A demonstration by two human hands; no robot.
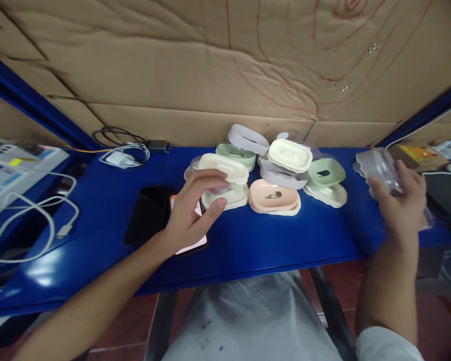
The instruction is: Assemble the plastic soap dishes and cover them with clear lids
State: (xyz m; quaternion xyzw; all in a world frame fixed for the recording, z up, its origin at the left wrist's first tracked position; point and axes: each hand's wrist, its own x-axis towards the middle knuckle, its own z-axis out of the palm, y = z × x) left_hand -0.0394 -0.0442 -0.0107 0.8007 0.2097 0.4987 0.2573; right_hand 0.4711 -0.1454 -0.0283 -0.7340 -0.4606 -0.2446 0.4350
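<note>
Several soap-dish parts in cream, green, grey and peach lie in a loose heap at the middle of the blue table. My left hand point(195, 208) reaches in at the heap's left side, thumb and fingers apart. Its fingertips are over a cream dish point(227, 168) and beside a lower cream dish point(233, 196); whether they touch is unclear. On the far right, my right hand point(402, 200) grips a clear plastic lid point(389, 173), slightly blurred. A grey part point(372, 163) shows against that lid. Toward the front of the heap sits a peach dish point(274, 195), with a green dish point(326, 173) to its right.
Two phones, one dark point(146, 215) and one lit point(191, 243), lie left of the heap, partly under my left hand. A charger with white cable point(122, 158) rests behind them. Cardboard point(154, 65) walls the back. An orange-and-brown box point(417, 155) stands at the right.
</note>
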